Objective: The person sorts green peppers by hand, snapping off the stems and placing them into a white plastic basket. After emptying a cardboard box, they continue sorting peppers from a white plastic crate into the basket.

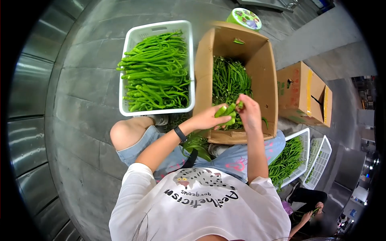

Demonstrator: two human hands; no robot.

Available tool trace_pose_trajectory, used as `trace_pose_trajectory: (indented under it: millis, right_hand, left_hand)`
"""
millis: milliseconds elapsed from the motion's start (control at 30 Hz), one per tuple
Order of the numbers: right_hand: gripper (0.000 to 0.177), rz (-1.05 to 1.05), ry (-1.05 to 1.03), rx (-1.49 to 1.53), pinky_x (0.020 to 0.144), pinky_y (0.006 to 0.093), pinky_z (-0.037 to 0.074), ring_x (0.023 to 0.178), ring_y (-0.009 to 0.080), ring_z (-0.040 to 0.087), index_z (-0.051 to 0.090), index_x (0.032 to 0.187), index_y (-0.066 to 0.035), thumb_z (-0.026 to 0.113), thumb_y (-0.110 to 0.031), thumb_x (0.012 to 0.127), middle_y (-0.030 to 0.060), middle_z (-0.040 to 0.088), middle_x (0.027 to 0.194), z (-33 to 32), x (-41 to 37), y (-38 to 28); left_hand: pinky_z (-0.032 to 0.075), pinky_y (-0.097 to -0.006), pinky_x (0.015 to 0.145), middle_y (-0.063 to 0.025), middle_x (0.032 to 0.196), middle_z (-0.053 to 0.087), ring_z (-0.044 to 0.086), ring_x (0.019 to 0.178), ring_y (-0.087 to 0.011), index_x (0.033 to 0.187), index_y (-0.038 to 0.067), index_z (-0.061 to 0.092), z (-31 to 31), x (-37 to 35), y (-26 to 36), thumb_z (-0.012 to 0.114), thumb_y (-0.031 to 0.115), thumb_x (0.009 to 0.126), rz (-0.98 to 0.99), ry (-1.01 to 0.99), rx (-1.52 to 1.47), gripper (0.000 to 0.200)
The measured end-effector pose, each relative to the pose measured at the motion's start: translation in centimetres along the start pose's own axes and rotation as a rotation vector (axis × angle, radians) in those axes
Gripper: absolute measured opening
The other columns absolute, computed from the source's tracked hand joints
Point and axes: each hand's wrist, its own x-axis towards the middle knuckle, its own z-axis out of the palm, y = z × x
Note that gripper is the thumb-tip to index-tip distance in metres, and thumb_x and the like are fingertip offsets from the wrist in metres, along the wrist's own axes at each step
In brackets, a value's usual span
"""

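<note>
My left hand (pixel 206 119), with a dark band on its wrist, is closed around several long green chili peppers (pixel 229 112). Their thick ends point up and to the right. Beside it, the fingers of my right hand (pixel 251 111) are pinched on the end of a green chili pepper (pixel 240 105). Both hands are over the near part of an open cardboard box (pixel 204 68), where a heap of darker, thin green peppers (pixel 231 78) lies. To the left, a white plastic crate (pixel 157 29) holds many long green chili peppers (pixel 157 72) laid roughly in rows.
A closed, taped cardboard box (pixel 295 94) stands on the right. Closer in are a white crate (pixel 306 154) of green peppers (pixel 287 160) and another white crate (pixel 319 162). A green round tub (pixel 246 19) is behind the open box. A co-worker's hands (pixel 313 213) show at lower right.
</note>
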Motion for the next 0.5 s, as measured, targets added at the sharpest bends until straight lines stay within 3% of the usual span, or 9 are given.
trace_pose_trajectory:
  millis: [67,200,233,267,400,500]
  right_hand:
    - [0.016,-0.029,0.090,0.049,0.052,0.0194,0.032,0.057,0.0023,0.039,0.062,0.077,-0.009,0.059,-0.020,0.090,-0.0062,0.049,0.065,-1.0,0.8,-0.3]
    - [0.024,-0.066,0.146,-0.502,0.047,0.0190,0.026,0.054,0.0016,0.035,0.052,0.068,-0.013,0.064,-0.022,0.086,-0.0085,0.036,0.060,-7.8,3.0,1.6]
    - [0.026,0.008,0.159,-0.557,0.046,0.0200,0.026,0.052,0.0018,0.034,0.048,0.066,-0.013,0.064,-0.021,0.086,-0.0086,0.035,0.058,-9.2,3.0,1.9]
    - [0.023,0.018,0.158,-0.580,0.046,0.0205,0.028,0.052,0.0016,0.036,0.052,0.068,-0.012,0.064,-0.021,0.085,-0.0083,0.037,0.057,-10.9,3.1,2.8]
    - [0.014,0.075,0.246,-0.620,0.048,0.0191,0.033,0.056,0.0018,0.041,0.059,0.077,-0.011,0.064,-0.022,0.085,-0.0073,0.046,0.063,-15.2,2.2,5.0]
    - [0.014,0.119,0.259,-0.601,0.047,0.0172,0.033,0.054,0.0013,0.039,0.058,0.078,-0.011,0.061,-0.022,0.087,-0.0077,0.042,0.062,-16.5,1.4,6.0]
  left_hand:
    - [0.040,-0.0207,0.049,-0.0008,0.075,0.056,0.048,0.055,-0.0061,0.112,0.005,0.048,-1.2,-0.1,0.4,0.060,0.023,0.089,0.062,0.140,-0.158,0.032]
    - [0.040,-0.0214,0.050,0.0007,0.071,0.050,0.047,0.054,-0.0070,0.105,0.005,0.052,-7.1,-1.9,3.2,0.063,0.015,0.085,0.347,0.525,-0.518,0.025]
    - [0.041,-0.0218,0.052,0.0007,0.071,0.050,0.046,0.055,-0.0077,0.100,0.005,0.053,-9.1,-2.3,3.8,0.062,0.013,0.085,0.409,0.610,-0.653,0.020]
    - [0.042,-0.0221,0.055,0.0006,0.071,0.050,0.046,0.057,-0.0084,0.096,0.005,0.053,-11.2,-2.7,4.3,0.061,0.012,0.085,0.473,0.694,-0.789,0.015]
    - [0.044,-0.0239,0.061,-0.0007,0.073,0.050,0.046,0.064,-0.0104,0.082,0.005,0.051,-20.0,-4.9,3.6,0.058,0.010,0.086,0.826,0.722,-1.186,0.009]
    - [0.047,-0.0261,0.061,-0.0026,0.072,0.052,0.050,0.065,-0.0137,0.078,0.005,0.051,-24.4,-5.9,0.6,0.057,0.012,0.086,0.977,0.980,-1.244,0.013]
